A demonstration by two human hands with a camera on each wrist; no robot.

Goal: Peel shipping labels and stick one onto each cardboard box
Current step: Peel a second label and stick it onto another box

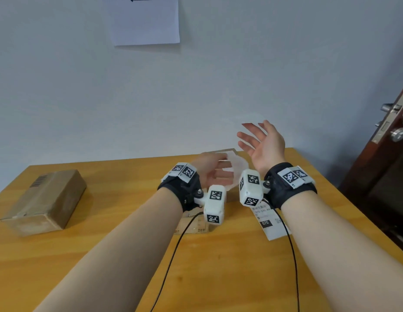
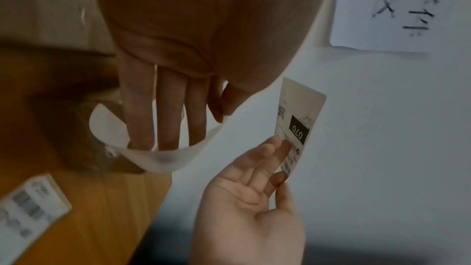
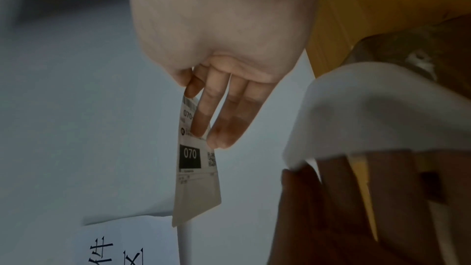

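White backing paper, bare of print, is curling around the fingers of the left hand, which is holding it low over a cardboard box at the far edge of the wooden counter. To the right and higher, the right hand is gripping a peeled shipping label printed "070", its thumb and fingers pinching the upper part while the rest is hanging free in front of the wall. In the head view the label itself is hard to make out. Another printed label is lying flat on the counter below the right wrist. Well apart on the left, a second cardboard box is sitting on the counter.
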